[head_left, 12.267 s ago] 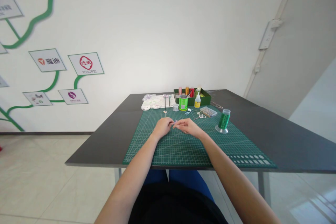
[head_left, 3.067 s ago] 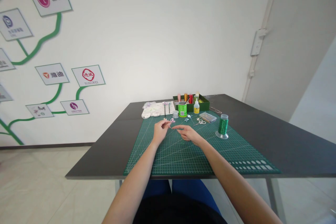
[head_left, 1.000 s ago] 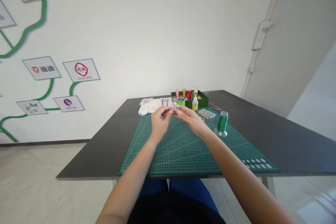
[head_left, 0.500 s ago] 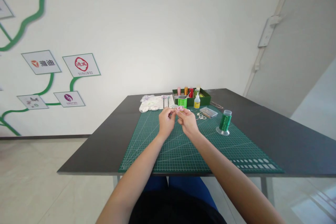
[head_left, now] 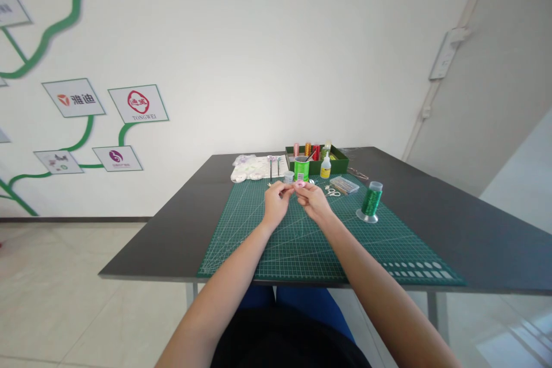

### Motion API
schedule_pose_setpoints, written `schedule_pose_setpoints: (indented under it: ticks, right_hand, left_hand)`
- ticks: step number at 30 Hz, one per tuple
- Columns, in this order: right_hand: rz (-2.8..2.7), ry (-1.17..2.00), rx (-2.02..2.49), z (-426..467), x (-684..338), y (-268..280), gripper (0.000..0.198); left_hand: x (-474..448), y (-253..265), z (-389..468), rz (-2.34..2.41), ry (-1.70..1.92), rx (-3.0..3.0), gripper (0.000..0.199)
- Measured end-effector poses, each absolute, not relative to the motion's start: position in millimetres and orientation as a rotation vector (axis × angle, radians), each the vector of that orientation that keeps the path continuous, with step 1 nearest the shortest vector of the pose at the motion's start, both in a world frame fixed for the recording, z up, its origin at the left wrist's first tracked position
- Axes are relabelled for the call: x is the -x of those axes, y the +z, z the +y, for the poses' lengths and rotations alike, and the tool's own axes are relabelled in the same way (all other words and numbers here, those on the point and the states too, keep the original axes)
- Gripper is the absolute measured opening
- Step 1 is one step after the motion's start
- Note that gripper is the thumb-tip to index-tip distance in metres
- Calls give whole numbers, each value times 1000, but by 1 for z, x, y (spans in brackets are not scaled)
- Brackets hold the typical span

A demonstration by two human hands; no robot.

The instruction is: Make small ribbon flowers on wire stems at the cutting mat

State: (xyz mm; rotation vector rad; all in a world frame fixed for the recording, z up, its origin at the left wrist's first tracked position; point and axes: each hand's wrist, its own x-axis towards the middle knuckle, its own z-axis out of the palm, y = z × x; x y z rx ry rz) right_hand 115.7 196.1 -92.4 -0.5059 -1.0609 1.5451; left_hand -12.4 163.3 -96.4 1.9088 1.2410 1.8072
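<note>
Spreading across the middle of the view, the dark table [head_left: 172, 230] carries a green gridded cutting mat [head_left: 328, 250]. Behind the mat sits a dark green box [head_left: 340, 165]. Over the mat's far half, the left hand [head_left: 276, 202] and right hand [head_left: 317, 202] come together. Well to their right, a spool of green thread [head_left: 371, 202] stands on its wide flange; a bright green can [head_left: 301, 167] stands just beyond the fingers. Smallest is the pink piece [head_left: 299, 184], pinched in the right thumb and fingertips. The left fingers are drawn together at its left side; whether they grip it, I cannot tell. Its long axis seems to run sideways, hand to hand; which end points where is too small to read.
</note>
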Motion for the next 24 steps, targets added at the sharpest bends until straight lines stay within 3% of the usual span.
schedule_pose_setpoints:
  ticks: [13, 24]
  right_hand:
    - [-1101, 1542, 564, 203, -120, -109, 38]
    - [-1079, 1526, 574, 209, -126, -115, 35]
  left_hand:
    - [18, -110, 161, 1439, 1409, -2122, 24]
    - [24, -112, 166, 1367, 1397, -2070, 20]
